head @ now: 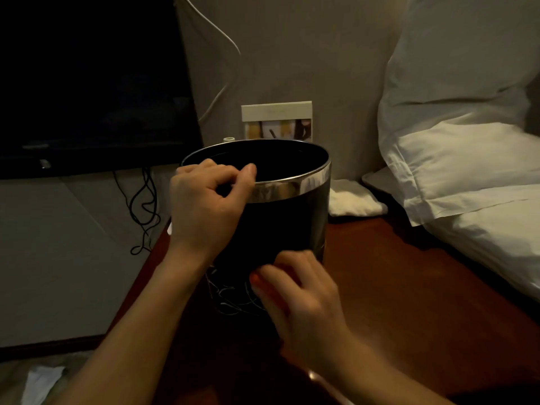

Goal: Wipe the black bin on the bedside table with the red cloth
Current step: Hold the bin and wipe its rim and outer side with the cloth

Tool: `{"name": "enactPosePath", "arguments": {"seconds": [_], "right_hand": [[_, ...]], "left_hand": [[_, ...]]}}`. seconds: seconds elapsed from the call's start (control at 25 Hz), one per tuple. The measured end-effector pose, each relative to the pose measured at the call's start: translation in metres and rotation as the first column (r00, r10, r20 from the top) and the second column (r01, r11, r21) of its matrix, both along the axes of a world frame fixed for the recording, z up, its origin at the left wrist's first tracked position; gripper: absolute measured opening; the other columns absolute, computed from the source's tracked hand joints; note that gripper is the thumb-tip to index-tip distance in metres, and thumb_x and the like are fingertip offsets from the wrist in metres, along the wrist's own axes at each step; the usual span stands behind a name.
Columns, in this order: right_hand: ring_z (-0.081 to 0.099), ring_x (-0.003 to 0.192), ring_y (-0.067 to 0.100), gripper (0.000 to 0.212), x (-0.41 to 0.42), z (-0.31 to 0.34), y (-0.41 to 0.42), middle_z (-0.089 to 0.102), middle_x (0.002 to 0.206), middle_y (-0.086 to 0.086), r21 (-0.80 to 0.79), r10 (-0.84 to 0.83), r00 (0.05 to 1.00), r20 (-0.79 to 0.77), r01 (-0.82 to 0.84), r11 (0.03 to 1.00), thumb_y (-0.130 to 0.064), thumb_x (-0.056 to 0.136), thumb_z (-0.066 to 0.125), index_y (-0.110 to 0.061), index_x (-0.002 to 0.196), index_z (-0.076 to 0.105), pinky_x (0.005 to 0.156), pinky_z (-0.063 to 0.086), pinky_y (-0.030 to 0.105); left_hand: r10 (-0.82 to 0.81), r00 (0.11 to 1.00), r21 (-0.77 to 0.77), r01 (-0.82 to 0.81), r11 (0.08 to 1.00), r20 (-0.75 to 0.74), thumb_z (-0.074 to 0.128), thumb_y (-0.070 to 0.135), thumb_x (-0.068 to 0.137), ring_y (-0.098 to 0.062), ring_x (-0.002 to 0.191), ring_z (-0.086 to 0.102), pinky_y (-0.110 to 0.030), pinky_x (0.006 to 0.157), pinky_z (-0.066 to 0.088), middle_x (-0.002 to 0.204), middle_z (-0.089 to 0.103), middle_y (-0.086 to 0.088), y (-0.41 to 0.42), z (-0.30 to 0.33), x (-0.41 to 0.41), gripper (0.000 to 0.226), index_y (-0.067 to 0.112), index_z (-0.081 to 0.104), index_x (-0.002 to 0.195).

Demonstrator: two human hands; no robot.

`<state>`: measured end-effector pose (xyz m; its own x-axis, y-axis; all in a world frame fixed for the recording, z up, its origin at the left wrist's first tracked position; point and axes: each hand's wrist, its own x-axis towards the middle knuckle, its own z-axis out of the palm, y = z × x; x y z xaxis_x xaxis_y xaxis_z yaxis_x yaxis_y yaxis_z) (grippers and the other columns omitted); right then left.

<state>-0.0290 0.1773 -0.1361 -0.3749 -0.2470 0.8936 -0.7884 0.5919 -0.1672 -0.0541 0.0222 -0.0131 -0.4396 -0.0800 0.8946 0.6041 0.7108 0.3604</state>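
Note:
A round black bin [280, 226] with a shiny silver rim stands upright on the dark wooden bedside table [394, 287]. My left hand [209, 206] grips the near left part of the rim, thumb on the silver band and fingers curled over the edge. My right hand [301, 296] presses the red cloth [257, 283] against the lower front of the bin. Only a small red patch of the cloth shows beside my fingers; the rest is hidden under the hand.
White pillows [467, 159] crowd the table's right side. A small white folded cloth [355, 203] lies behind the bin, and a card stand [277, 121] leans at the wall. Black cables [144, 206] hang by a dark screen [87, 83] at left. Crumpled paper [41, 381] lies on the floor.

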Motion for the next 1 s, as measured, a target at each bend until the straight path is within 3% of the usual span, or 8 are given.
{"name": "enactPosePath", "arguments": {"seconds": [0.12, 0.32, 0.52, 0.76, 0.88, 1.0], "right_hand": [[0.058, 0.093, 0.019, 0.021, 0.006, -0.016, 0.018, 0.057, 0.11, 0.004, -0.075, 0.016, 0.993, 0.121, -0.007, 0.997, -0.027, 0.098, 0.065, -0.01, 0.108, 0.072, 0.074, 0.051, 0.035], [0.054, 0.1, 0.011, 0.027, -0.005, 0.042, 0.042, 0.057, 0.111, 0.008, -0.296, -0.079, 0.994, 0.069, 0.096, 0.95, -0.024, 0.095, 0.067, -0.003, 0.11, 0.071, 0.092, 0.039, 0.009], [0.06, 0.096, 0.02, 0.021, -0.015, 0.088, 0.03, 0.059, 0.108, 0.009, -0.294, -0.044, 0.999, -0.011, 0.039, 0.955, -0.019, 0.095, 0.07, -0.003, 0.107, 0.071, 0.083, 0.049, 0.022], [0.059, 0.088, 0.023, 0.018, 0.003, 0.003, 0.017, 0.056, 0.106, 0.006, -0.042, -0.025, 0.998, 0.053, 0.027, 0.999, -0.021, 0.094, 0.07, -0.005, 0.102, 0.073, 0.07, 0.052, 0.039], [0.057, 0.094, 0.018, 0.023, -0.006, 0.028, 0.023, 0.058, 0.108, 0.009, -0.152, -0.056, 0.998, 0.023, 0.059, 0.987, -0.023, 0.094, 0.068, -0.002, 0.104, 0.073, 0.082, 0.051, 0.025], [0.054, 0.095, 0.013, 0.021, -0.022, 0.079, 0.036, 0.059, 0.106, 0.011, -0.3, -0.125, 0.992, -0.017, 0.114, 0.947, -0.018, 0.094, 0.071, -0.001, 0.105, 0.071, 0.087, 0.039, 0.009]], "left_hand": [[-0.076, 0.997, 0.113, 0.076, 0.991, -0.005, 0.055, 0.031, 0.093, -0.005, 0.053, 0.044, -0.024, 0.07, 0.035, 0.053, 0.048, 0.004, -0.018, -0.001, -0.005, 0.039, 0.026, 0.053, 0.055], [0.007, 0.995, -0.081, -0.015, 0.997, -0.098, 0.054, 0.034, 0.093, -0.005, 0.068, 0.047, -0.033, 0.082, 0.035, 0.065, 0.052, 0.011, 0.002, -0.01, 0.004, 0.023, 0.024, 0.059, 0.073], [0.016, 0.993, -0.099, -0.028, 0.995, -0.117, 0.057, 0.036, 0.093, -0.006, 0.066, 0.046, -0.034, 0.079, 0.034, 0.063, 0.053, 0.008, 0.001, -0.01, 0.0, 0.031, 0.018, 0.061, 0.068], [-0.001, 0.996, -0.07, -0.005, 0.998, -0.091, 0.058, 0.039, 0.092, 0.003, 0.064, 0.045, -0.03, 0.079, 0.032, 0.061, 0.048, 0.017, 0.001, -0.008, 0.002, 0.031, 0.023, 0.058, 0.066], [0.003, 0.996, -0.067, -0.009, 0.998, -0.085, 0.058, 0.04, 0.091, 0.004, 0.063, 0.043, -0.029, 0.078, 0.032, 0.061, 0.045, 0.02, 0.001, -0.007, 0.002, 0.032, 0.021, 0.059, 0.065], [-0.007, 0.996, -0.056, 0.003, 0.998, -0.084, 0.057, 0.04, 0.091, 0.003, 0.063, 0.043, -0.03, 0.078, 0.032, 0.059, 0.045, 0.018, 0.001, -0.007, 0.001, 0.035, 0.019, 0.06, 0.064]]}}
